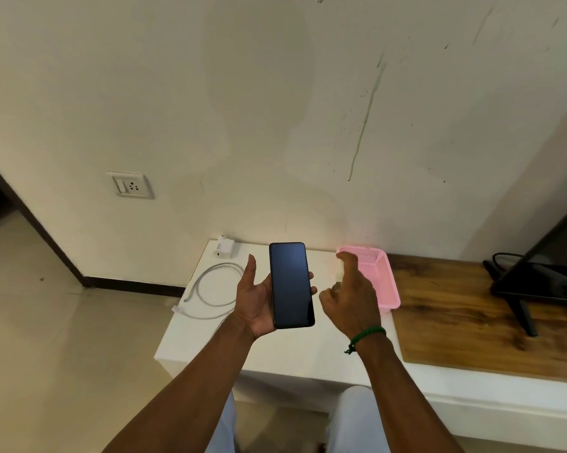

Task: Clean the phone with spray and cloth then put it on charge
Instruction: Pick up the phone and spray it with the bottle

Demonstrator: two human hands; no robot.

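A black phone (290,286) with a dark screen lies face up in my left hand (255,300), above the white table (275,354). The fingers curl round its right edge and the thumb points up. My right hand (354,299) hovers just right of the phone, in front of a pink basket (385,282). Its fingers are loosely curled and blurred, and I see nothing plainly held in them. A white charger plug (223,250) and a coiled white cable (210,289) lie on the table's left end. No spray bottle or cloth is visible.
A wall socket (131,185) sits on the wall, up and left of the table. A wooden board (471,322) covers the table's right part, with a dark screen on a stand (543,282) at the far right. Bare floor lies to the left.
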